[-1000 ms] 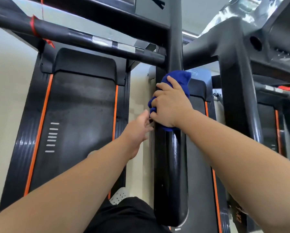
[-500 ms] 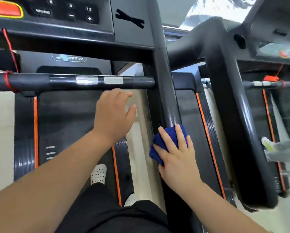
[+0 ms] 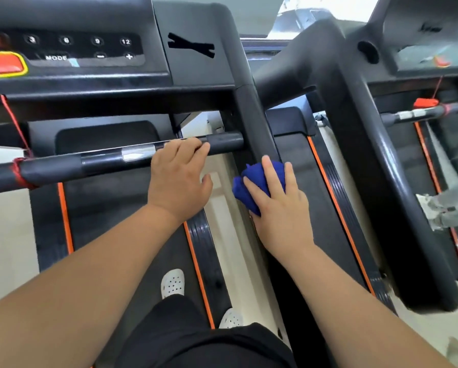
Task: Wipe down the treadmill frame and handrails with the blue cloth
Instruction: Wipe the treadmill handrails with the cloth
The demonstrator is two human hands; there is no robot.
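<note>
While the right hand (image 3: 281,208) presses the bunched blue cloth (image 3: 251,184) against the frame upright (image 3: 259,139), the left hand (image 3: 178,179) loosely grips the crossbar handrail (image 3: 103,160) (seemingly unwiped), so plenty remains.

Blue cloth (image 3: 249,187): mostly covered by the right hand (image 3: 281,208); full extent not readable.
Frame upright (image 3: 257,134): lower run hidden behind cloth, hand and forearm.
Handrail (image 3: 103,160): cut off at left edge.
Red console button (image 3: 2,63): cut off at left edge, blurred.
Neighbouring treadmill console (image 3: 432,46): blurred, details unreadable.
White shoes (image 3: 172,282): partly hidden by black shorts.
</note>
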